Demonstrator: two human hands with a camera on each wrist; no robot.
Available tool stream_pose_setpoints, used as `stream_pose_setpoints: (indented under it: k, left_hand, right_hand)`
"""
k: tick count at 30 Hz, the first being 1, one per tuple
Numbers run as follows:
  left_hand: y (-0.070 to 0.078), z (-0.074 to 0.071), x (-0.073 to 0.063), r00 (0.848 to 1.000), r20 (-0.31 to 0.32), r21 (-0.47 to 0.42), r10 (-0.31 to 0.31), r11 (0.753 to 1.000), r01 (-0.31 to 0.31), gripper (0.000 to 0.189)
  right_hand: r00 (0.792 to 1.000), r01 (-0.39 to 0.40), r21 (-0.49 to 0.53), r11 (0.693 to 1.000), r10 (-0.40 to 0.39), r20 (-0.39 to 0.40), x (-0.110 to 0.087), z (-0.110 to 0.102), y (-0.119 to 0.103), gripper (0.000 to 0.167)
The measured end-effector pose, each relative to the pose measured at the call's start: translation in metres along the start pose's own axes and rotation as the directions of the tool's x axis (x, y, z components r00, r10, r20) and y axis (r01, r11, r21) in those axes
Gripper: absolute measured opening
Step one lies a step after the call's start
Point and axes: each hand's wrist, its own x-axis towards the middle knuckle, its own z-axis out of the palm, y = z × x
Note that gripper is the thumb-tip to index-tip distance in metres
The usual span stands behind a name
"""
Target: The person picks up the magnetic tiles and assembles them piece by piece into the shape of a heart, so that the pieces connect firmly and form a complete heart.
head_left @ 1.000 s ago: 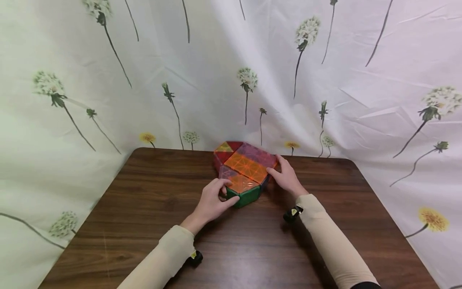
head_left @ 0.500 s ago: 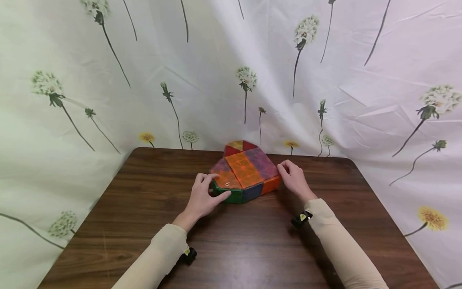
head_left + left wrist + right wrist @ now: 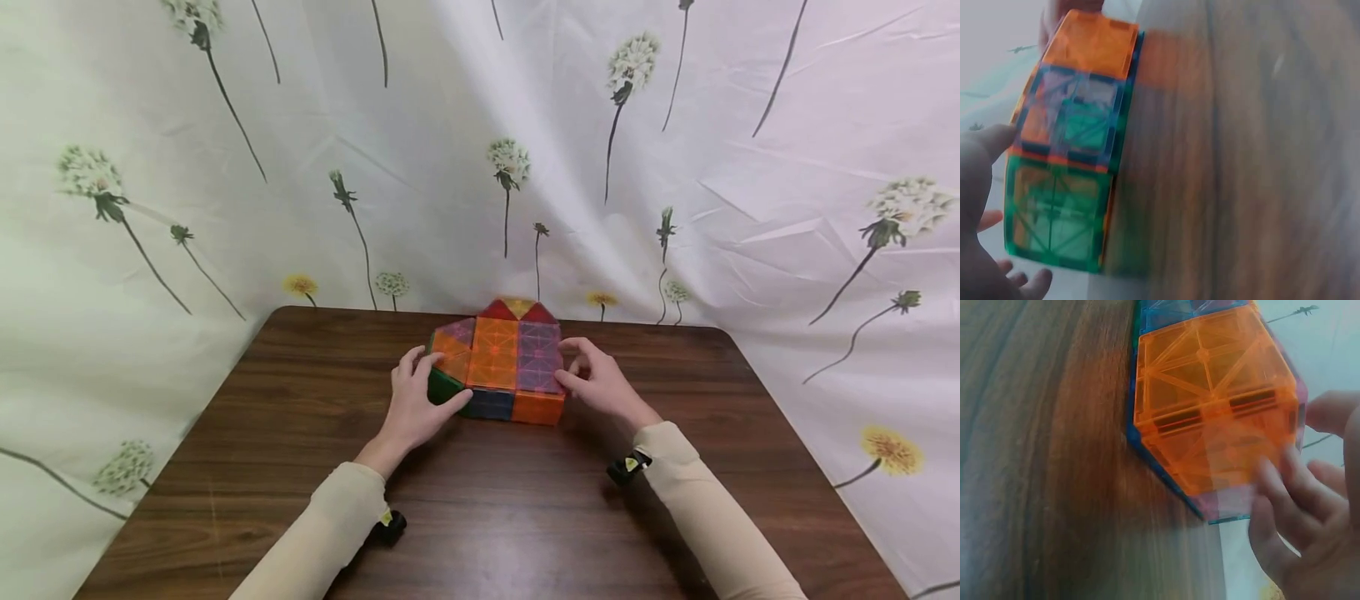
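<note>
A low block built of see-through magnetic tiles (image 3: 495, 354) lies on the wooden table. Its top is orange and purple, with red and yellow triangles at the back. Orange, blue and green square tiles form the sides. My left hand (image 3: 414, 404) holds the left corner, thumb at the blue front tile (image 3: 1072, 115) and fingers over the green side (image 3: 1054, 212). At the right side, my right hand (image 3: 602, 383) touches the purple edge with thumb and fingertips, its fingers loosely bent beside the orange side tile (image 3: 1216, 369). The block hides its far sides.
The brown wooden table (image 3: 300, 433) extends around the block, its back edge close behind. A white curtain with a dandelion print (image 3: 420, 167) hangs behind the table and at its sides. A small black device (image 3: 628, 467) is strapped at the right wrist, another (image 3: 390, 527) at the left.
The tile block has turned clockwise, so its orange and blue front now faces me. My left hand has shifted left with it; my right hand left the edge and touches the right side again.
</note>
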Motion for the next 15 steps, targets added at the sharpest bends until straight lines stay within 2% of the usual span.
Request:
stream_pose_setpoints:
  k: [3, 5, 10, 15]
  left_hand:
    - [0.005, 0.005, -0.005, 1.000, -0.016, 0.017, 0.022, 1.000, -0.022, 0.069]
    - [0.011, 0.008, -0.008, 0.999, -0.032, 0.026, 0.026, 0.999, -0.025, 0.068]
    - [0.021, 0.014, -0.014, 1.000, -0.016, 0.024, 0.018, 1.000, -0.018, 0.066]
    - [0.025, 0.014, -0.017, 1.000, 0.010, -0.008, 0.029, 1.000, -0.029, 0.067]
  right_hand:
    - [0.998, -0.014, -0.091, 0.996, 0.008, -0.063, 0.008, 0.003, -0.004, 0.049]
    - [0.997, -0.038, -0.116, 0.993, 0.029, -0.073, 0.015, 0.005, -0.004, 0.056]
    - [0.997, -0.078, -0.161, 0.984, 0.075, -0.024, 0.030, 0.008, -0.002, 0.074]
    - [0.995, -0.095, -0.143, 0.985, 0.094, -0.015, 0.037, 0.009, 0.000, 0.073]
